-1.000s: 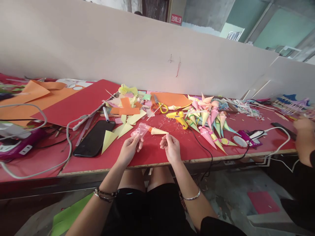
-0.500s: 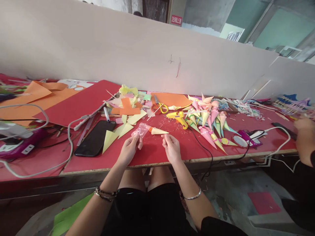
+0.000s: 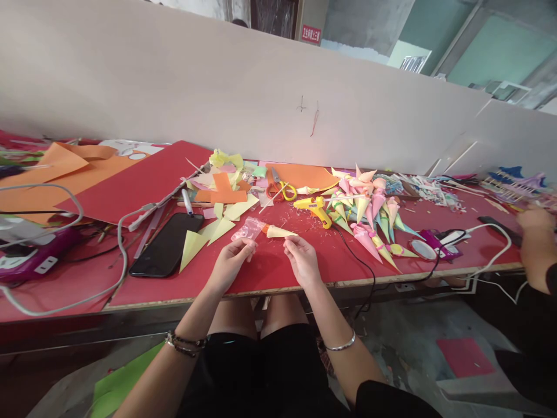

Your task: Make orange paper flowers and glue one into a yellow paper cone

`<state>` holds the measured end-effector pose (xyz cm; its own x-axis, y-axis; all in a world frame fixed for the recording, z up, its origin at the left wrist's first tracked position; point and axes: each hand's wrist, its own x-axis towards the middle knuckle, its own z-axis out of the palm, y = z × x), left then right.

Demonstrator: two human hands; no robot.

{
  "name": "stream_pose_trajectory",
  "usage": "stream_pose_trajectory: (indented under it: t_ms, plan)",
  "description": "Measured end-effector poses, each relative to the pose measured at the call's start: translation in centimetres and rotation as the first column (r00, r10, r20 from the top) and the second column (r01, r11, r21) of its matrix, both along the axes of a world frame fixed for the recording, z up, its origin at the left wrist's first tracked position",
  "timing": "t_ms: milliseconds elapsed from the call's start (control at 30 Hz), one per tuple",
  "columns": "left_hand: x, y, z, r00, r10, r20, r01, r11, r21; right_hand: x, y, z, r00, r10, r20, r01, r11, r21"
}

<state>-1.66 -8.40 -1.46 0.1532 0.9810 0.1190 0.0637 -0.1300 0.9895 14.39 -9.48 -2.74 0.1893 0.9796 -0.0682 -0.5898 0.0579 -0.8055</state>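
Observation:
My left hand [image 3: 234, 262] is closed, thumb and fingertips pressed together, just below a small clear plastic bag [image 3: 249, 228] on the red table. Whether anything small is in that pinch I cannot make out. Opposite it, my right hand [image 3: 301, 260] also pinches, close to the tip of a pale yellow paper cone [image 3: 281, 232] with an orange end. The cone lies between the bag and my right fingers. Beyond my right hand rests a yellow glue gun [image 3: 315, 209], and scissors [image 3: 285, 188] with orange and yellow handles lie behind.
A black phone [image 3: 166, 245] and yellow paper pieces [image 3: 195, 247] lie left. To the right are piled paper cones [image 3: 365, 203], a black cord [image 3: 359, 259] over the table edge, and a round white-faced item [image 3: 423, 249]. Another person's hand [image 3: 536, 223] is at far right.
My left hand has drawn back slightly toward me from the plastic bag, which stays on the table. My right hand has shifted a little left and up. The cone stays put.

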Motion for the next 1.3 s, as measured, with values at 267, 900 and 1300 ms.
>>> stream_pose_trajectory:
  t_ms: [267, 900, 1300]
  plan:
    - [0.01, 0.18, -0.21, 1.0, 0.012, -0.01, -0.012, 1.0, -0.004, 0.13, -0.09, 0.07, 1.0, -0.005, 0.025, 0.005, 1.0, 0.028]
    - [0.1, 0.11, -0.17, 0.993, 0.035, 0.114, -0.03, 0.998, -0.046, 0.26, -0.27, 0.13, 0.973, 0.229, -0.039, -0.229, 0.973, -0.014]
    - [0.02, 0.29, -0.51, 0.989, 0.034, 0.145, -0.027, 0.998, -0.053, 0.11, -0.22, 0.01, 0.983, 0.167, -0.07, -0.168, 0.986, -0.007]
